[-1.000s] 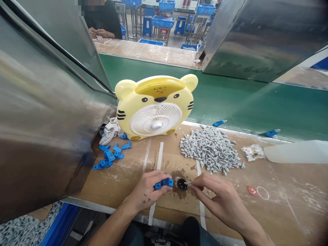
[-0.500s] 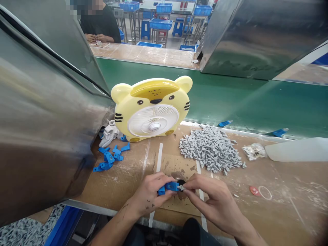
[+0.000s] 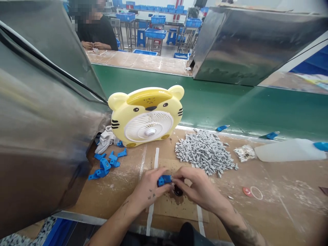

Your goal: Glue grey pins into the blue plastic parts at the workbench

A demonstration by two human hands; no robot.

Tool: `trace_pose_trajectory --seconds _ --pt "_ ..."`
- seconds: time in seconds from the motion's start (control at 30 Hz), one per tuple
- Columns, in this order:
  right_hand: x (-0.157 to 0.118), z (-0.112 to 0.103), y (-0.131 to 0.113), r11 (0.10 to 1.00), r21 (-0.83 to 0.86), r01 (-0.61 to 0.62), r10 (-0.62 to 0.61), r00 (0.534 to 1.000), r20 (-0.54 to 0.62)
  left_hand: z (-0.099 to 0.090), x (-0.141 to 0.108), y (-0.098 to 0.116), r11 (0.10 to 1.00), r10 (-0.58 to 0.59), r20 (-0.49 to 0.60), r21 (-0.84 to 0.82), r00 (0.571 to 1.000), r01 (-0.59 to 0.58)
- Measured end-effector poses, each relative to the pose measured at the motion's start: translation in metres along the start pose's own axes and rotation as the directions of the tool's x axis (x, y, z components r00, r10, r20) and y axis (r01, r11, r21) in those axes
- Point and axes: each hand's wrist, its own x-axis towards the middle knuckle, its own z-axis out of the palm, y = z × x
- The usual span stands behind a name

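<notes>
Between the thumb and fingers of my left hand [image 3: 151, 186] is a blue plastic piece [image 3: 164, 180], held over the cardboard mat. My right hand [image 3: 196, 186] is pinched at the right end of that blue piece; whatever its fingertips grip is hidden. Just below the fingertips sits a small round black object [image 3: 178, 190] on the mat [image 3: 171, 213]. Beyond my right hand lies a heap of small grey pieces [image 3: 205, 152]. Several more blue pieces [image 3: 105, 164] lie to the left.
A yellow animal-faced fan [image 3: 148, 116] stands behind the mat, with a white cloth [image 3: 105, 140] beside it. At right are a plastic bottle [image 3: 289, 150], a small bag [image 3: 244, 152] and a red tag [image 3: 247, 191]. Metal housings flank the green belt [image 3: 230, 102]; a person [image 3: 94, 32] sits across it.
My right fingertips have closed in against the blue piece's end, hiding the small grey part that showed between them. The camera view has shifted, bringing the bottle's blue cap into sight.
</notes>
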Motion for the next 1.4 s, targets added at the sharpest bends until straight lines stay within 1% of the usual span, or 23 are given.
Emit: trace_pose_trajectory --seconds 0.03,0.1,0.17,0.23,0.27,0.3,0.37,0.4,0.47,0.57,0.63,0.67,0.73,0.77,0.83,0.9,0.97,1.03,1.13,1.23,1.3,1.33,1.4 --pt "0.008 -0.008 0.006 0.999 -0.021 -0.028 0.028 1.000 0.008 -0.002 0.003 -0.005 0.996 -0.066 -0.025 -0.055 0.998 0.064" --pt "0.029 -0.029 0.023 0.988 -0.114 -0.103 0.099 0.994 -0.039 -0.008 0.004 -0.014 0.951 -0.180 -0.041 -0.261 0.983 0.164" --pt "0.060 -0.052 0.043 0.944 -0.262 -0.202 0.168 0.975 -0.149 -0.012 0.001 -0.022 0.831 -0.258 -0.002 -0.511 0.966 0.221" --pt "0.098 -0.071 0.065 0.900 -0.346 -0.266 0.196 0.955 -0.224 -0.014 -0.005 -0.027 0.704 -0.298 0.062 -0.660 0.953 0.263" --pt "0.117 -0.077 0.076 0.881 -0.377 -0.287 0.207 0.949 -0.240 -0.014 -0.008 -0.028 0.669 -0.306 0.084 -0.689 0.948 0.277" --pt "0.136 -0.081 0.086 0.862 -0.406 -0.303 0.220 0.946 -0.240 -0.013 -0.011 -0.029 0.657 -0.307 0.098 -0.697 0.947 0.286" --pt "0.165 -0.086 0.103 0.825 -0.459 -0.328 0.252 0.942 -0.220 -0.011 -0.016 -0.031 0.674 -0.300 0.113 -0.677 0.947 0.295" --pt "0.175 -0.087 0.109 0.809 -0.484 -0.334 0.266 0.942 -0.206 -0.010 -0.019 -0.032 0.691 -0.294 0.109 -0.663 0.950 0.290" --pt "0.182 -0.088 0.114 0.778 -0.529 -0.339 0.281 0.941 -0.190 -0.009 -0.022 -0.035 0.718 -0.281 0.079 -0.644 0.956 0.264" --pt "0.168 -0.088 0.109 0.752 -0.586 -0.303 0.257 0.953 -0.163 -0.011 -0.025 -0.039 0.726 -0.310 -0.014 -0.649 0.951 0.227" --pt "0.152 -0.083 0.101 0.762 -0.609 -0.221 0.232 0.971 -0.062 -0.010 -0.025 -0.040 0.708 -0.354 -0.030 -0.662 0.935 0.247" --pt "0.144 -0.078 0.097 0.772 -0.613 -0.166 0.223 0.975 0.017 -0.009 -0.024 -0.040 0.685 -0.376 -0.017 -0.678 0.926 0.266" --pt "0.133 -0.064 0.091 0.786 -0.614 -0.068 0.219 0.960 0.174 -0.006 -0.020 -0.038 0.614 -0.407 0.018 -0.735 0.913 0.288" --pt "0.130 -0.056 0.089 0.785 -0.618 -0.036 0.226 0.946 0.231 -0.004 -0.018 -0.037 0.568 -0.419 0.027 -0.772 0.908 0.285" --pt "0.129 -0.041 0.089 0.765 -0.644 -0.011 0.252 0.925 0.284 -0.001 -0.016 -0.034 0.482 -0.429 0.038 -0.835 0.903 0.264" --pt "0.132 -0.030 0.091 0.738 -0.674 -0.015 0.280 0.916 0.287 0.000 -0.016 -0.032 0.430 -0.415 0.069 -0.864 0.907 0.262" --pt "0.137 -0.025 0.092 0.723 -0.691 -0.021 0.291 0.916 0.276 0.000 -0.018 -0.031 0.409 -0.408 0.101 -0.869 0.908 0.280" --pt "0.139 -0.026 0.090 0.729 -0.684 -0.020 0.273 0.925 0.263 0.001 -0.021 -0.031 0.388 -0.426 0.111 -0.874 0.898 0.292" --pt "0.132 -0.038 0.082 0.780 -0.625 -0.011 0.198 0.953 0.231 0.004 -0.024 -0.032 0.352 -0.468 0.091 -0.893 0.879 0.280" --pt "0.104 -0.053 0.074 0.846 -0.533 -0.011 0.123 0.977 0.175 0.007 -0.023 -0.032 0.304 -0.507 0.068 -0.919 0.859 0.252" --pt "0.075 -0.056 0.069 0.913 -0.403 -0.056 0.106 0.989 0.103 0.008 -0.021 -0.033 0.222 -0.511 0.089 -0.947 0.855 0.231" --pt "0.058 -0.054 0.066 0.960 -0.263 -0.099 0.116 0.992 0.048 0.008 -0.020 -0.033 0.176 -0.502 0.109 -0.958 0.858 0.225" --pt "0.025 -0.044 0.061 0.987 0.011 -0.158 0.158 0.987 0.000 0.008 -0.019 -0.031 0.107 -0.472 0.144 -0.970 0.870 0.219"
